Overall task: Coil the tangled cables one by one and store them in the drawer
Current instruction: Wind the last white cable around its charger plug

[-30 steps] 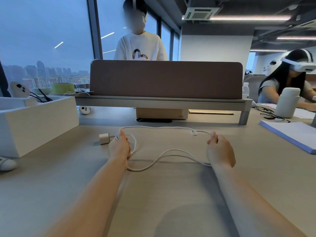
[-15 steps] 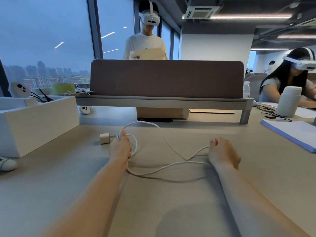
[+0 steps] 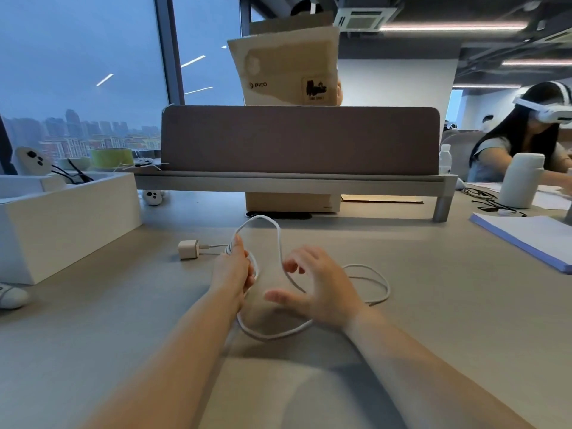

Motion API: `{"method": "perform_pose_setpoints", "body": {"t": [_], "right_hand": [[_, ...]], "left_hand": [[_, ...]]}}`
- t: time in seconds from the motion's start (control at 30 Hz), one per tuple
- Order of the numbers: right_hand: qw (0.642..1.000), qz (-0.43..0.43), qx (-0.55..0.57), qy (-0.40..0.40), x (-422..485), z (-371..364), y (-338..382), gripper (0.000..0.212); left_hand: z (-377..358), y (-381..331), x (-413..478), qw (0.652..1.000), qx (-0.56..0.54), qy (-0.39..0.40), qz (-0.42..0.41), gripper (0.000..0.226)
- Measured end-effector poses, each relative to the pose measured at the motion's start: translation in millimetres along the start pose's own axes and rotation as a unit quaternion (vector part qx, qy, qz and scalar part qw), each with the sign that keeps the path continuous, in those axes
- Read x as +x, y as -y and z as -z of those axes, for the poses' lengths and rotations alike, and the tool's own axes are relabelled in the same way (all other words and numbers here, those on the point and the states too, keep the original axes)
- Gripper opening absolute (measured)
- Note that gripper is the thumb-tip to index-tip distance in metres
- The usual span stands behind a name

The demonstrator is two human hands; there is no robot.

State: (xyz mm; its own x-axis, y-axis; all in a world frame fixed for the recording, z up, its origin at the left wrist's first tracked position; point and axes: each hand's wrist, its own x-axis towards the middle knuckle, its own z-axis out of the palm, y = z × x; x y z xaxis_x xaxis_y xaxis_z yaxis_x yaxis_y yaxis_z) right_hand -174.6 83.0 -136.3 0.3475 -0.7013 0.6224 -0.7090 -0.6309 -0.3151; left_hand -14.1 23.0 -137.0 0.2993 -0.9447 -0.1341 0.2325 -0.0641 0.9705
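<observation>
Gripping gathered loops of the cable [image 3: 383, 286] in the left hand [image 3: 233, 270], thumb up, near the plug [image 3: 188, 249]. Holding the right hand [image 3: 322, 292] open, fingers spread, above slack lying on the desk [image 3: 433, 305].

Grey desk [image 3: 433, 320] carried a white cable [image 3: 385, 289] looped at centre, charger plug [image 3: 188, 249] lay just left, white box [image 3: 68, 224] sat left, riser shelf [image 3: 294, 182] stood far, cardboard box [image 3: 291, 202] under it, paper stack [image 3: 526, 236] and white bottle [image 3: 520, 181] sat right.
</observation>
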Motion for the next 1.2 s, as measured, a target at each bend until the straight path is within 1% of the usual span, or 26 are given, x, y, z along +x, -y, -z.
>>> {"method": "perform_pose_setpoints", "body": {"t": [0.07, 0.13, 0.17, 0.23, 0.3, 0.4, 0.43, 0.47, 0.53, 0.63, 0.67, 0.77, 0.9, 1.03, 1.13, 1.2], "right_hand": [[0.996, -0.008, -0.018, 0.082, 0, -4, 4, 0.075], [0.984, -0.025, -0.045, 0.172, -1, -10, 4, 0.079], [0.978, -0.032, -0.05, 0.198, -1, -13, 3, 0.077], [0.974, -0.036, -0.054, 0.215, -2, -15, 0, 0.072], [0.975, -0.032, -0.058, 0.214, -2, -16, -2, 0.065], [0.977, -0.045, -0.062, 0.2, 0, -19, -1, 0.03], [0.976, -0.06, -0.059, 0.199, 0, -20, -2, 0.023], [0.976, -0.071, -0.05, 0.199, 1, -20, -2, 0.021], [0.975, -0.079, -0.034, 0.204, 3, -20, -4, 0.028], [0.97, -0.087, -0.041, 0.222, 3, -20, -2, 0.016], [0.971, -0.089, -0.046, 0.219, 3, -20, -1, 0.016], [0.975, -0.109, -0.05, 0.188, 3, -18, -3, 0.019], [0.959, -0.229, -0.058, 0.155, 2, -3, -17, 0.03], [0.935, -0.318, -0.114, 0.111, 0, 8, -32, 0.044], [0.923, -0.338, -0.149, 0.111, -1, 7, -40, 0.061], [0.932, -0.322, -0.147, 0.079, -1, 6, -41, 0.073]], "left_hand": [[-1, -1, 0, 1.0, -0.006, 0.01, 0.013, 0.052], [-5, -1, -2, 0.999, -0.008, 0.03, 0.035, 0.052], [-6, -1, -3, 0.998, -0.007, 0.037, 0.048, 0.052], [-9, -1, -5, 0.996, -0.008, 0.056, 0.067, 0.052], [-11, 0, -6, 0.993, -0.016, 0.079, 0.084, 0.053], [-12, 2, -7, 0.988, -0.049, 0.102, 0.106, 0.052], [-13, 2, -8, 0.986, -0.068, 0.108, 0.111, 0.05], [-13, 2, -9, 0.984, -0.084, 0.11, 0.113, 0.049], [-14, 2, -11, 0.982, -0.1, 0.112, 0.117, 0.047], [-13, 2, -12, 0.981, -0.098, 0.121, 0.112, 0.048], [-13, 2, -12, 0.983, -0.093, 0.119, 0.105, 0.049], [-13, 3, -11, 0.988, -0.078, 0.103, 0.089, 0.048], [-9, 1, -11, 0.994, -0.042, 0.081, 0.06, 0.046], [-9, 2, -16, 0.994, 0.012, 0.104, 0.013, 0.044], [-12, 2, -20, 0.992, 0.063, 0.113, 0.0, 0.044], [-13, 3, -21, 0.99, 0.083, 0.115, -0.01, 0.044]]}}
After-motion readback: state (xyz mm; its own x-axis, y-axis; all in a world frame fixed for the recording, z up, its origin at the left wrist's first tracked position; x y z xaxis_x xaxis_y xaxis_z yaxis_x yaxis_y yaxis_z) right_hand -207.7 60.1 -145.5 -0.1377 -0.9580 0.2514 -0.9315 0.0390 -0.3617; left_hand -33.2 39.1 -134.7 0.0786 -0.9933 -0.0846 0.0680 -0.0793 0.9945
